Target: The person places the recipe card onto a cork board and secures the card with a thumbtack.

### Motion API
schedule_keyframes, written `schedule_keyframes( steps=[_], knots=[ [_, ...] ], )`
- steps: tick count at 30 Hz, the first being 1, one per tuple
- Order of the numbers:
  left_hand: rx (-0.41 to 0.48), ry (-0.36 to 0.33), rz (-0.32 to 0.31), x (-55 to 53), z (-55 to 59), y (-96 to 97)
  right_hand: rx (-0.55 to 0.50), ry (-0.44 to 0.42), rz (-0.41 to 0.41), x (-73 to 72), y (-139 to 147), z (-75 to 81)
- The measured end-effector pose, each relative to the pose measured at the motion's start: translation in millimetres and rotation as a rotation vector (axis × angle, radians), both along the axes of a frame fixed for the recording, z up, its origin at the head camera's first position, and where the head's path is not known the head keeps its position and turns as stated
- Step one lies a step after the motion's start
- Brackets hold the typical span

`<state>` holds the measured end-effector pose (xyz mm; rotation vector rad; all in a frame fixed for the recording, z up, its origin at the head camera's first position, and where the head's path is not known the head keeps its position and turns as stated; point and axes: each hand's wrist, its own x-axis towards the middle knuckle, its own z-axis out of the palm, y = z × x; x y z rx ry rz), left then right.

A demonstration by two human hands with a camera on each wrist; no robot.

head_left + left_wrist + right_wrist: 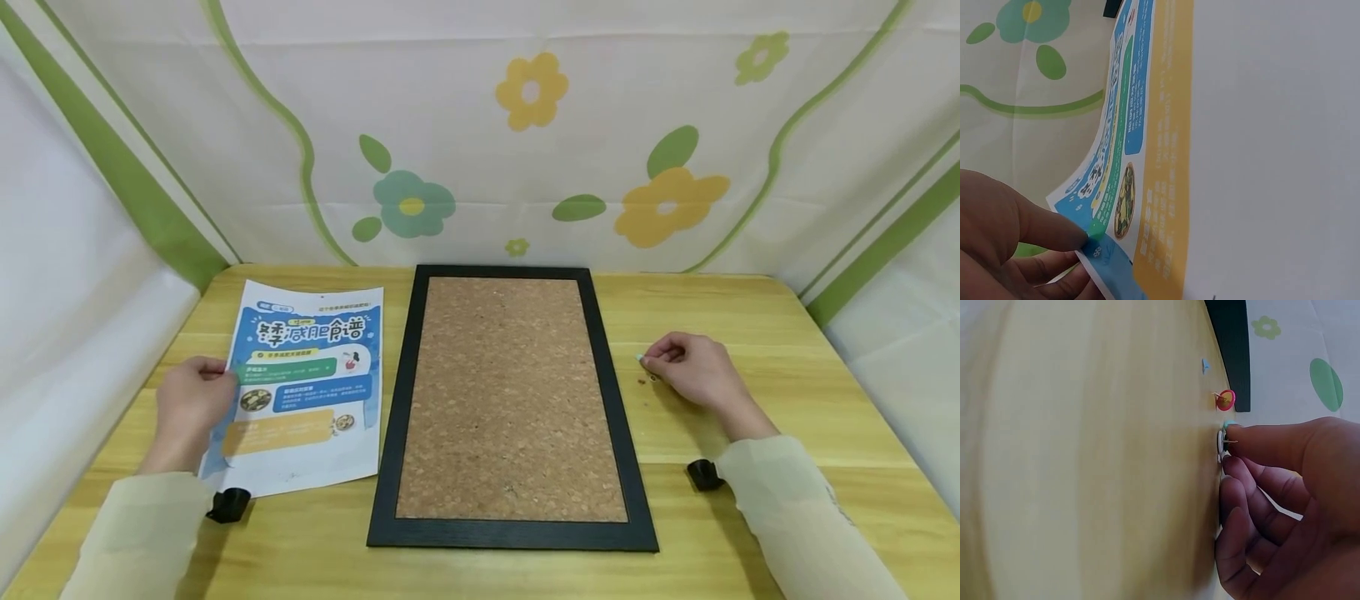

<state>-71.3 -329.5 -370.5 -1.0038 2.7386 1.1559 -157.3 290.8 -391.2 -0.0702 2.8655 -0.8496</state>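
Observation:
My left hand (pixel 197 398) pinches the left edge of a printed paper poster (pixel 300 475) between thumb and fingers. The sheet bows a little and has blue, green and yellow panels with Chinese writing. At the right, my right hand (pixel 693 369) is low over the table, thumb and fingertip pinching a small pale teal thumbtack (pixel 1229 424). Right beside those fingertips lies a white thumbtack (pixel 1220 444), pin pointing up. A pink-rimmed thumbtack (pixel 1227 400) and a light blue one (pixel 1205 365) lie farther along the wood. Between the hands lies a cork board (pixel 513 400) in a black frame (pixel 517 533).
The wooden table (pixel 750 317) backs onto a white cloth (pixel 465 100) printed with flowers and leaves. More cloth hangs at both sides. A black camera mount (pixel 228 505) is on the left wrist and another (pixel 705 475) on the right.

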Motion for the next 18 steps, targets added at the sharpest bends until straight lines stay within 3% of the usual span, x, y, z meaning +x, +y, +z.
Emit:
schedule_keyframes(
  steps=[13, 18],
  knots=[
    [0.004, -0.002, 0.047, 2.6, 6.6, -0.5, -0.044, -0.047, -0.027, 1.1, 4.4, -3.2],
    [0.033, 0.033, 0.080, 2.3, 10.2, 0.3, -0.079, -0.050, -0.026, 1.7, 8.0, -2.4]
  ],
)
